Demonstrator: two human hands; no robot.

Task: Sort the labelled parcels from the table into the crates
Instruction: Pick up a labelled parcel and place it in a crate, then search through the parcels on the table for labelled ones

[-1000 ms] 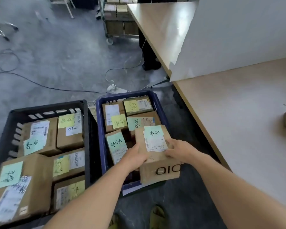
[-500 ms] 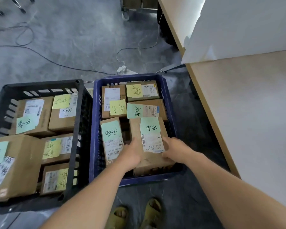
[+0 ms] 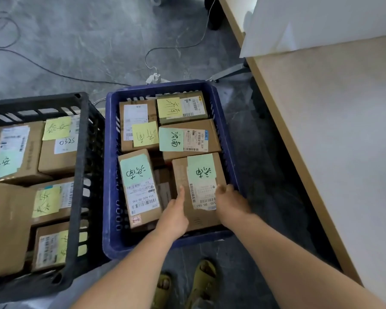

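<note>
A cardboard parcel (image 3: 198, 172) with a green note and a white barcode label lies in the near right corner of the blue crate (image 3: 112, 219). My left hand (image 3: 174, 217) grips its left edge with the thumb on top. My right hand (image 3: 231, 204) grips its right edge, fingers curled over the side. Several other labelled parcels fill the blue crate, among them one with a green note (image 3: 138, 188) just left of my left hand. The black crate (image 3: 80, 175) to the left holds several more parcels.
The wooden table (image 3: 334, 134) runs along the right, its edge close to the blue crate, with a white sheet (image 3: 316, 21) at its far end. Cables (image 3: 76, 76) trail over the grey floor beyond the crates. My sandalled feet (image 3: 187, 284) stand just before the blue crate.
Both hands have lowered the parcel from above the crate's near rim down into the blue crate's near right corner. The view has tilted further down.
</note>
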